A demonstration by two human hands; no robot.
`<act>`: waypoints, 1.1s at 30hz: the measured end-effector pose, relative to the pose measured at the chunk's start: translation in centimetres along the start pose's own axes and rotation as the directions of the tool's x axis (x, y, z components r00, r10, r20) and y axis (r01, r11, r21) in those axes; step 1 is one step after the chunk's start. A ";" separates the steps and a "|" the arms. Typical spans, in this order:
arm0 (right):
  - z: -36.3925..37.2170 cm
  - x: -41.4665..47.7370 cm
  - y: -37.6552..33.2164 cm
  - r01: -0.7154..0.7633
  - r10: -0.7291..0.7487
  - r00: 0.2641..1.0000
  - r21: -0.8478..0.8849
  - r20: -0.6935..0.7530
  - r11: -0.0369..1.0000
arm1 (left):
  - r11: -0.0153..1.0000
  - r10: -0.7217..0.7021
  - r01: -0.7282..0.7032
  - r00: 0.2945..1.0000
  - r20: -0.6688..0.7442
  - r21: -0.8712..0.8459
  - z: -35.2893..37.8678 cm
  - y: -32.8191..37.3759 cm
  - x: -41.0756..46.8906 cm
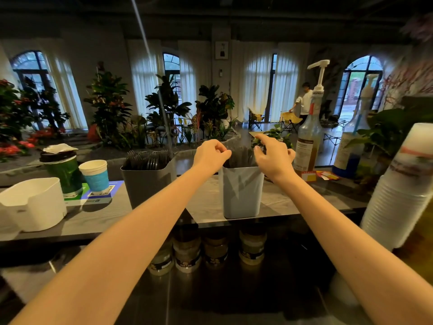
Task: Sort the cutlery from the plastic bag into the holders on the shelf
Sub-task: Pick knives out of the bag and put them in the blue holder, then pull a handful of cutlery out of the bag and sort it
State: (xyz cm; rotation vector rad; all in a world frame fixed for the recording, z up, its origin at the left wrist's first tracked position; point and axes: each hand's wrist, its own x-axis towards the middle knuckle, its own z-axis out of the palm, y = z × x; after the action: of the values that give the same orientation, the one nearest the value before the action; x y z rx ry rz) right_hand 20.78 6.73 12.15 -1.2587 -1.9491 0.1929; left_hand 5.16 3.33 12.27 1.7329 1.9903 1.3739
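Head view: cutlery point(241, 157) stands upright in the blue holder point(242, 193) at the shelf's point(293, 202) front edge. Left hand point(210, 156) and right hand point(273, 157) flank its tops, equally near, fingers curled — whether either actually grips, I cannot tell.

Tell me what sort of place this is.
Most likely a café or drinks bar, seen from behind the service counter. A syrup pump bottle stands on the shelf, a tall stack of disposable cups sits at the right, and a grey holder and a blue holder contain dark cutlery.
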 end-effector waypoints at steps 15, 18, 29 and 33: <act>-0.4 -16.5 -2.1 -0.126 0.063 0.987 0.482 0.145 0.867 | 0.929 -0.186 0.210 0.977 0.106 -0.306 -3.5 1.5 -16.1; 0.7 -23.3 -1.2 -0.207 0.083 0.967 0.549 0.242 0.810 | 0.892 -0.285 0.322 0.946 0.158 -0.318 -2.6 -0.8 -21.9; 8.3 -45.0 6.2 -0.626 0.126 0.443 0.206 0.888 0.752 | 0.786 -0.558 0.586 0.538 0.632 0.195 3.2 -12.7 -44.8; 9.7 -47.0 7.4 -0.495 0.125 0.453 0.133 0.883 0.858 | 0.805 -0.576 0.499 0.532 0.620 0.320 5.7 -14.7 -47.1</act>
State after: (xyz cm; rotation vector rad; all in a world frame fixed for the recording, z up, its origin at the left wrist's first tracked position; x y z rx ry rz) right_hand 28.48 -25.70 -23.18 -1.3659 -2.2310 1.6164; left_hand 13.34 -32.38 -21.30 1.1911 1.8790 0.3127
